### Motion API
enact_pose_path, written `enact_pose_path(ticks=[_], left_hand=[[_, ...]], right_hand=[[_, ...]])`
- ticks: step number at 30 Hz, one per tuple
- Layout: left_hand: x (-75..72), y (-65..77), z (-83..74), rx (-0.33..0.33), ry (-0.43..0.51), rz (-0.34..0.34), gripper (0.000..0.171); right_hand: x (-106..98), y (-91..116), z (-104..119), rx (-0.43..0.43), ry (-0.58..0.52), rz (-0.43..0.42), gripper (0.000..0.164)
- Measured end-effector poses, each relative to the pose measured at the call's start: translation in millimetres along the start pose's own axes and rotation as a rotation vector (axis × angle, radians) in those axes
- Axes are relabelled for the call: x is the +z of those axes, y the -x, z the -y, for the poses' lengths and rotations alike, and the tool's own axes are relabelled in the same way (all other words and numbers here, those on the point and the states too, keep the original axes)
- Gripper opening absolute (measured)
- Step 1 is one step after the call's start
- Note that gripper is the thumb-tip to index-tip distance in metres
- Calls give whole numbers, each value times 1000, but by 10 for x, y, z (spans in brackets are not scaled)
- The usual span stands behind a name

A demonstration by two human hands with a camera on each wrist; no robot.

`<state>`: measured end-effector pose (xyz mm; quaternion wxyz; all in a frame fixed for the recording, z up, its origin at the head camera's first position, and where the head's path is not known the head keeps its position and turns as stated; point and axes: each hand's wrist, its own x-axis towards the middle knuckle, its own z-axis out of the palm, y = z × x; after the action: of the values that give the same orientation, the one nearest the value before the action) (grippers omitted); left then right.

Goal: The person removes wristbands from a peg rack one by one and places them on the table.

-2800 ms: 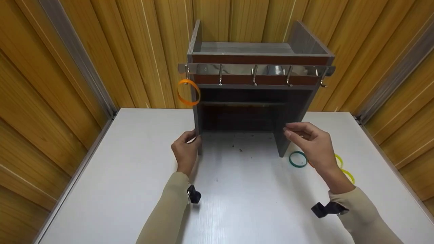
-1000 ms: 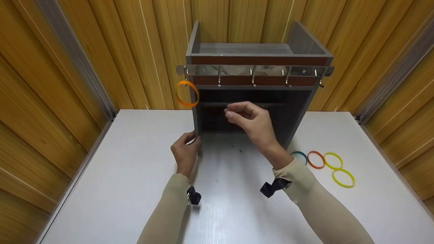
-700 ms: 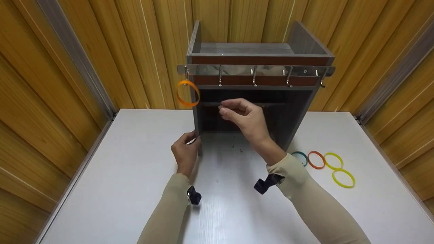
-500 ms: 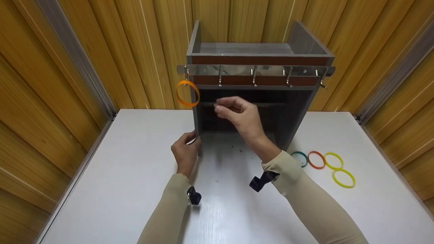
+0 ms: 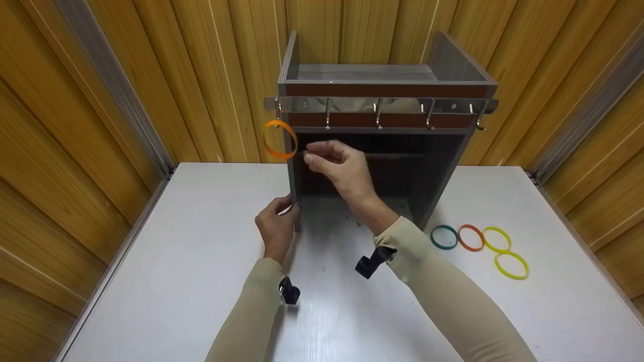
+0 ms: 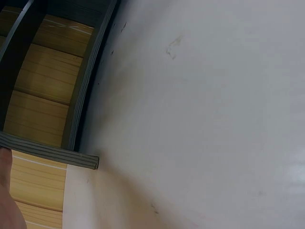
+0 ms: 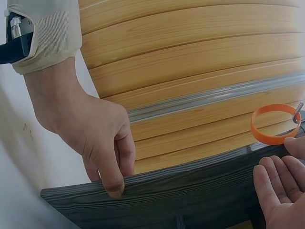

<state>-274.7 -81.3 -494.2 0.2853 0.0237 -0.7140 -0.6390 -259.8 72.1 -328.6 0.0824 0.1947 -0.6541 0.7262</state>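
An orange wristband [image 5: 280, 140] hangs from the leftmost metal hook of the hook rail [image 5: 352, 104] on a grey wooden shelf unit [image 5: 387, 74]. In the head view my right hand [image 5: 342, 168] is just right of the band, thumb and fingers loosely bent with a gap between them. The right wrist view shows its thumb close to the band's lower edge; contact cannot be told. My left hand [image 5: 275, 226] grips the unit's left side panel [image 7: 157, 191] near its base, fingers on the outer side and thumb at the front edge.
To the right of the unit, a teal wristband [image 5: 444, 237], a red-orange wristband [image 5: 471, 238] and two yellow wristbands [image 5: 511, 265] lie on the white table [image 5: 216, 281]. Wood-patterned walls [image 5: 236, 75] stand behind and at both sides. The other hooks carry no band.
My right hand has moved from beside the unit's right panel leftward across its front to the orange wristband. The left hand keeps its grip, and the orange band hangs in the same place.
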Motion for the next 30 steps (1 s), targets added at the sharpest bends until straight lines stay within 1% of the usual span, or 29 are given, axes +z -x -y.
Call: enact_pose_path(ticks=[9, 15, 27, 30], left_hand=[[-7, -10, -4, -6, 6, -12, 21], [-10, 6, -1, -13, 17, -4, 20], [-29, 20, -3, 27, -14, 16, 19], [-32, 18, -4, 27, -22, 18, 20]], right_hand=[[141, -59, -35, 15, 13, 11, 23], [191, -74, -74, 30, 3, 22, 24], [247, -101, -89, 55, -69, -18, 17], [251, -94, -85, 49, -81, -30, 17]])
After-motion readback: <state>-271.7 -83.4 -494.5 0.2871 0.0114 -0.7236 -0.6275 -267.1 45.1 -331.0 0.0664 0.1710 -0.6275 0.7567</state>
